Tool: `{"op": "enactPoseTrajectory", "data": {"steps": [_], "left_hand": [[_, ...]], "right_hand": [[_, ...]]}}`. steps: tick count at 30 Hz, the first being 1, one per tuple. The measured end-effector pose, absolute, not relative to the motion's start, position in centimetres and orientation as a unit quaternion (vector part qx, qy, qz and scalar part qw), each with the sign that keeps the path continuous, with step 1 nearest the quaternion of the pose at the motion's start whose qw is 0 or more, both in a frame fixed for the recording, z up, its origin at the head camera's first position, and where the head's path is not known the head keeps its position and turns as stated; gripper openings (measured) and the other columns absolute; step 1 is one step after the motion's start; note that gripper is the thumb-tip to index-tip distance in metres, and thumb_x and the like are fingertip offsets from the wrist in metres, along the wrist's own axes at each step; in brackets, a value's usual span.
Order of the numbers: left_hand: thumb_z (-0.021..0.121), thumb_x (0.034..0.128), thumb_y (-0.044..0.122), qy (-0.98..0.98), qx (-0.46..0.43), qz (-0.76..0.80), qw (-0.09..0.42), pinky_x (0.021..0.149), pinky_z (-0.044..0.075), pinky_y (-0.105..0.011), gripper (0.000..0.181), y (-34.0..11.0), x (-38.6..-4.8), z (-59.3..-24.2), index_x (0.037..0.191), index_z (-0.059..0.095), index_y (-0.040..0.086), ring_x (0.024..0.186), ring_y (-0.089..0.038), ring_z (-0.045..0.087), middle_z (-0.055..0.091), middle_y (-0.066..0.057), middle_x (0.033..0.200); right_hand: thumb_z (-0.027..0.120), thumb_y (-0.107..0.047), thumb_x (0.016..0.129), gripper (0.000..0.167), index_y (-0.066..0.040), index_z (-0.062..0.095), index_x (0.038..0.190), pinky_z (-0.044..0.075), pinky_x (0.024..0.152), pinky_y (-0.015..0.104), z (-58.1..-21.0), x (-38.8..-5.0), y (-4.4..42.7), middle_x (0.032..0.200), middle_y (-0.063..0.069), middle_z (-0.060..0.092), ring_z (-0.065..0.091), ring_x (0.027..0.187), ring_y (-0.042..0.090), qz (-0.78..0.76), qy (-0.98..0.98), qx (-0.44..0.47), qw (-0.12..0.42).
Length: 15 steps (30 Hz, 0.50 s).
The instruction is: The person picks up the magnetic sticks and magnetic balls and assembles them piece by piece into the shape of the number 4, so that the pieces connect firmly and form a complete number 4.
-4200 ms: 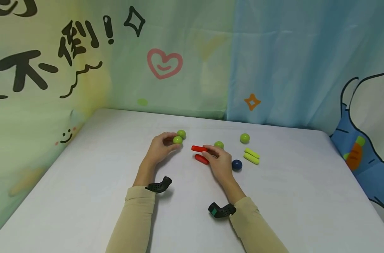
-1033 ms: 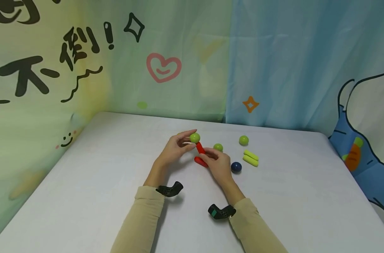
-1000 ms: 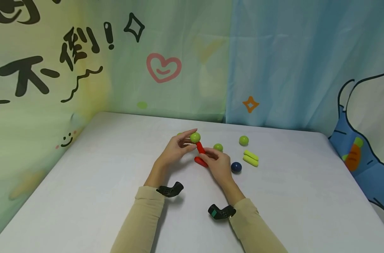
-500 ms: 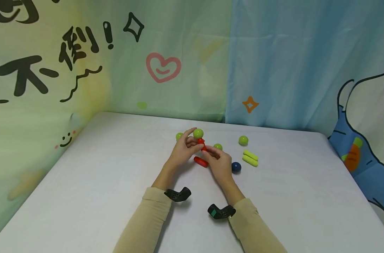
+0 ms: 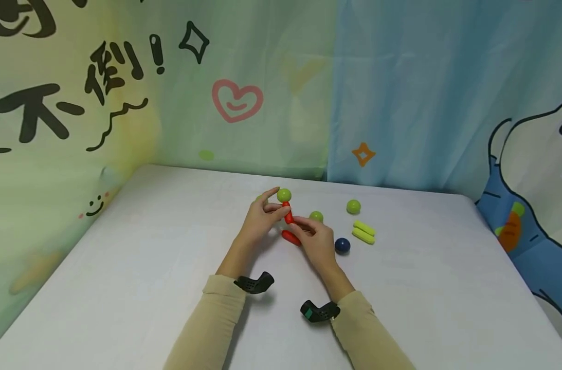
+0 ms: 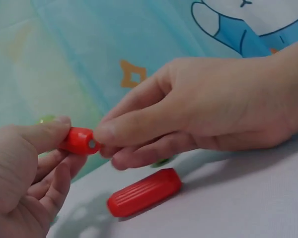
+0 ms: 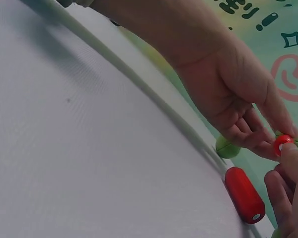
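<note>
In the head view my left hand [image 5: 257,218] pinches a short red magnetic rod [image 5: 287,212] above the table, near its upper part. A light-green ball [image 5: 284,195] sits at the rod's upper end, by my left index fingertip. My right hand [image 5: 315,239] has thumb and fingertips at the rod's lower end. From the left wrist the rod's end [image 6: 81,141] shows a round metal dot, beside the right thumb. A second red rod [image 6: 145,193] lies on the table below both hands.
Another green ball [image 7: 227,148] stands behind the left hand. On the right are two green balls, one [image 5: 353,206] farther out, a dark-blue ball [image 5: 342,245] and two yellow-green rods [image 5: 363,235]. Curtains [image 5: 262,144] rise behind the white table [image 5: 137,288].
Earlier, the left hand held a green ball apart from the red rod in the right hand. Now ball and rod are together, upright; the left fingers have moved onto the rod.
</note>
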<state>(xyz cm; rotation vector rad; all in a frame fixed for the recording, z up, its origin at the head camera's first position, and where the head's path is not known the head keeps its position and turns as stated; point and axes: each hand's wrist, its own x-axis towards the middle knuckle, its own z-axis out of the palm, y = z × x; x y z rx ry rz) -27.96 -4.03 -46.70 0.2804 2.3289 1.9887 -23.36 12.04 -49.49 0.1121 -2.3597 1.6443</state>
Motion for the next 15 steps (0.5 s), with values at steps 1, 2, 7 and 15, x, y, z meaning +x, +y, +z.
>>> {"op": "enactPoseTrajectory", "data": {"steps": [1, 2, 7, 15], "left_hand": [[0.071, 0.0858, 0.027, 0.755, 0.093, 0.649, 0.029, 0.084, 0.051, -0.031, 0.064, -4.3, -27.8, -46.6, 0.142, 0.042, 0.024, 0.089, -0.014, 0.067, 0.071, -0.010, 0.101], [0.071, 0.0859, 0.026, 0.753, 0.096, 0.650, 0.024, 0.081, 0.051, -0.029, 0.065, -4.6, -27.7, -46.7, 0.143, 0.041, 0.024, 0.087, -0.013, 0.066, 0.072, -0.011, 0.101], [0.071, 0.0855, 0.023, 0.759, 0.095, 0.644, 0.018, 0.074, 0.050, -0.026, 0.059, -6.5, -26.7, -46.6, 0.138, 0.044, 0.021, 0.084, -0.011, 0.065, 0.072, -0.013, 0.097], [0.071, 0.0854, 0.026, 0.770, 0.049, 0.635, 0.034, 0.080, 0.044, -0.029, 0.047, -8.3, -25.4, -46.0, 0.118, 0.042, 0.011, 0.089, -0.012, 0.063, 0.071, -0.010, 0.102]], "right_hand": [[0.071, -0.027, 0.086, 0.026, -0.015, 0.072, 0.109, 0.055, 0.081, 0.028, -49.5, -23.3, 12.0, 0.104, 0.002, 0.071, 0.068, 0.095, 0.015, 0.565, -0.813, 0.043, 0.134], [0.071, -0.026, 0.086, 0.025, -0.014, 0.072, 0.107, 0.055, 0.080, 0.027, -49.4, -23.2, 12.0, 0.103, 0.002, 0.071, 0.068, 0.094, 0.015, 0.562, -0.814, 0.047, 0.140], [0.067, -0.020, 0.089, 0.019, -0.011, 0.072, 0.105, 0.054, 0.080, 0.024, -48.8, -23.2, 12.0, 0.097, 0.001, 0.068, 0.066, 0.089, 0.013, 0.503, -0.837, 0.087, 0.197], [0.068, -0.016, 0.088, 0.026, -0.010, 0.068, 0.112, 0.047, 0.094, 0.039, -46.5, -23.2, 13.9, 0.113, 0.007, 0.057, 0.055, 0.108, 0.023, 0.344, -0.911, 0.072, 0.217]]}}
